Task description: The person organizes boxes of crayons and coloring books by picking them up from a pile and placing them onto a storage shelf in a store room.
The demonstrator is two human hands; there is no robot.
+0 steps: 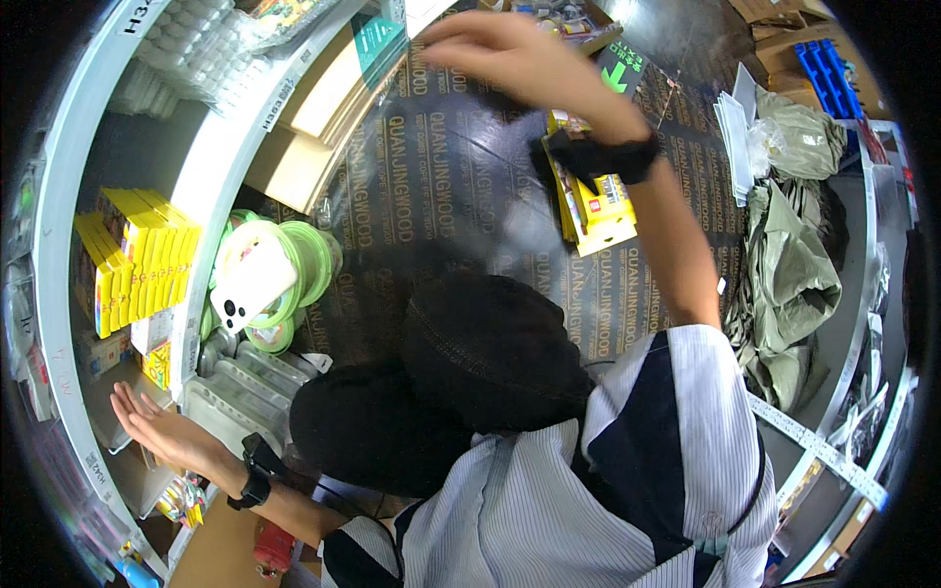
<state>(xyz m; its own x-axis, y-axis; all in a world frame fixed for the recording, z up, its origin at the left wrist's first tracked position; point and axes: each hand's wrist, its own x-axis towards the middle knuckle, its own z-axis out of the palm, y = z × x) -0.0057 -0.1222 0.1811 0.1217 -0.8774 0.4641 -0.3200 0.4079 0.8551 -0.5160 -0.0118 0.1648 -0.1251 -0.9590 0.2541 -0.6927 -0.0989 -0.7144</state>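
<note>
My left hand (158,434), palm up with its fingers extended, is beside the left shelf and holds nothing. A black watch is on that wrist. Stretched out at the top, my right hand (485,55) is blurred and has nothing visible in it; a black band circles its wrist. Partly behind the right forearm, yellow packs (606,213) lie on the dark floor. A white smartphone (253,275) rests on round green-rimmed containers (312,261). Clear plastic boxes (235,397) are below them. A row of thin yellow boxes (151,264) stands on the left shelf.
Wooden boards (309,140) lean by the left shelf, below clear packaging (206,51). Grey-green bags (790,272) lie along the right shelf. A green exit sign (621,66) is on the floor. A blue plastic rack (827,79) and cardboard boxes are upper right.
</note>
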